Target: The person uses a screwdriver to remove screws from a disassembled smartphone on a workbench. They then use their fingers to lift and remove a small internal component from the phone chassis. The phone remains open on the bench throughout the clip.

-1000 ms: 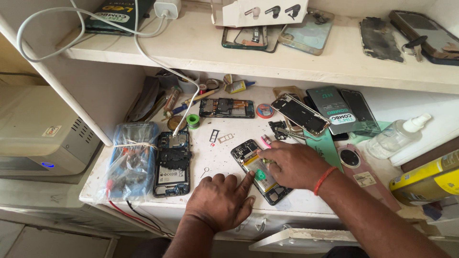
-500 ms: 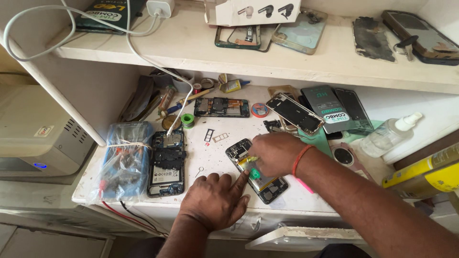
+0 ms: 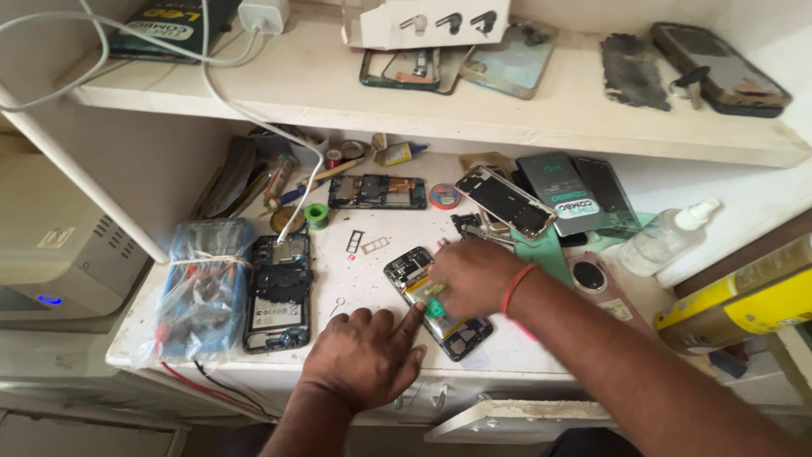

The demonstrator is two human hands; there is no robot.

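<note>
Opened phone [image 3: 440, 303] lies back-off on the white worktable [image 3: 372, 271], near its front edge. Left hand [image 3: 365, 355] rests spread, forefinger pinning the phone. Right hand [image 3: 470, 275] pinches something small over it, seemingly mid-disassembly; the next move needs steady, fine fingertip control.

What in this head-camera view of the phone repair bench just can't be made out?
- Middle of the opened phone: covered by the right hand, so what its fingers pinch is hidden.
- The small green piece at the fingertips: too small to identify.
- Contents of the blue plastic bag: blurred by the wrapping.
- Yellow container: cut off by the right edge.
- Left hand: its palm side is hidden against the bench.
</note>
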